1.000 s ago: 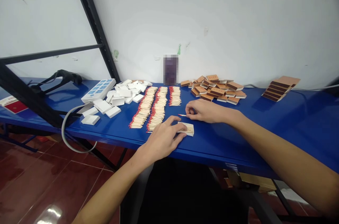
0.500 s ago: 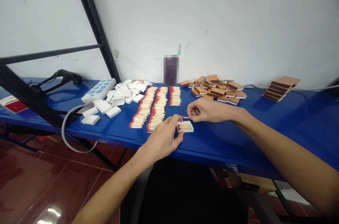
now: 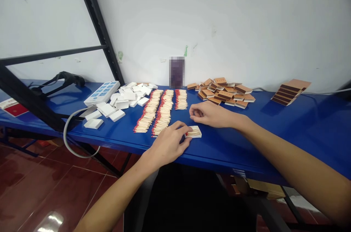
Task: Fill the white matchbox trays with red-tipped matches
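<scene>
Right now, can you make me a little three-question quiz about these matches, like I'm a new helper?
1. Which holds the small open white cardboard tray: left grip or right grip?
2. How many rows of red-tipped wooden matches lie on the long blue table?
3. True or false: the heaped brown cardboard matchbox sleeves are right of those rows.

Key: 1. Left grip. 2. Three. 3. True.

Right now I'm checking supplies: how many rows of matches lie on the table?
3: a long row beside the white boxes, another long row just right of it, and a short row further right, by their far ends.
</scene>
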Available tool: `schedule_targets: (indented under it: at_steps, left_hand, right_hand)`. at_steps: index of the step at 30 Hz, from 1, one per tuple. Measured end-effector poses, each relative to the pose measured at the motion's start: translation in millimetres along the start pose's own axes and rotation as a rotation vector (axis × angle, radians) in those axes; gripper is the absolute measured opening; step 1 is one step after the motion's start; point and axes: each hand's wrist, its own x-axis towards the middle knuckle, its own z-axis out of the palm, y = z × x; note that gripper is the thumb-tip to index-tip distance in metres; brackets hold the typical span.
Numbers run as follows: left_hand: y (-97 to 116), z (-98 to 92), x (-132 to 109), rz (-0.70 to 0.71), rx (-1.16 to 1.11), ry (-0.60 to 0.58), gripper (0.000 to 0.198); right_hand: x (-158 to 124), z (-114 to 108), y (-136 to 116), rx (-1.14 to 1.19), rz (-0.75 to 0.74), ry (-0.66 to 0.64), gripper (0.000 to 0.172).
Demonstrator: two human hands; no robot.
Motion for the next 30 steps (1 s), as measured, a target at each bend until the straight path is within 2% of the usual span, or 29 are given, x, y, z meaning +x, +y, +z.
schedule_targets:
  at_steps: [4,7,12,15,21,30]
  left_hand:
    - [1,-2.4,-1,0.033,0.049,-0.055,0.028]
    - [1,-2.3,-2,0.037,0.078,-0.057,0.027]
    - [0,-1.8,-1,0.021,0.066,-0.056,0.025]
    - [1,-2.3,-1,0.015,0.055,-0.050,0.026]
    - [1,-1.6,-1,0.026,0.073,-0.044,0.023]
    - [1,-0.4,-1,0.030,0.079,-0.039,0.021]
  right_hand:
    - [11,20,15,-0.059,0.003,0.199,0.011]
    - [24,29,19,-0.038,0.009,0.269,0.015]
    - [47,29,18,-0.104,-0.078,0.209,0.012]
    - [53,28,19,-0.102,-0.061,0.191,0.016]
    - [51,30,20,-0.058,-0.035,0.198,0.009]
    - [45,35,21,-0.047,-0.036,0.214,0.008]
